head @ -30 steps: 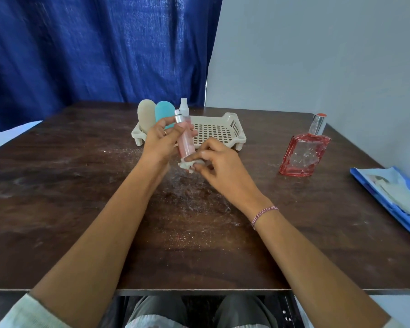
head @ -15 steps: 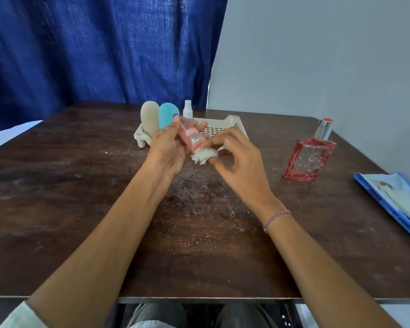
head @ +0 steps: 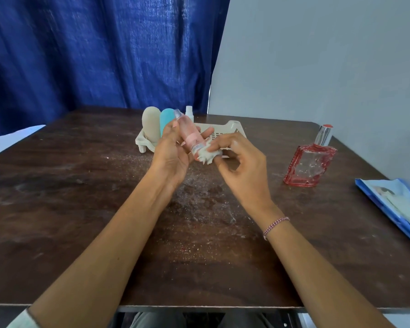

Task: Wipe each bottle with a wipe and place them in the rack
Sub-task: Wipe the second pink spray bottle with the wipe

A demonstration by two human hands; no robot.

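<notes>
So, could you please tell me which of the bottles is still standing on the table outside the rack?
The square red glass perfume bottle with the silver cap, standing alone at right; the beige, teal and white ones stand in the cream plastic rack.

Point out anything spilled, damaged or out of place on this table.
Pale specks are scattered over the table under the hands, like spilled powder or wipe crumbs. The wipe looks shredded. The red bottle stands outside the rack, not yet wiped.
</notes>
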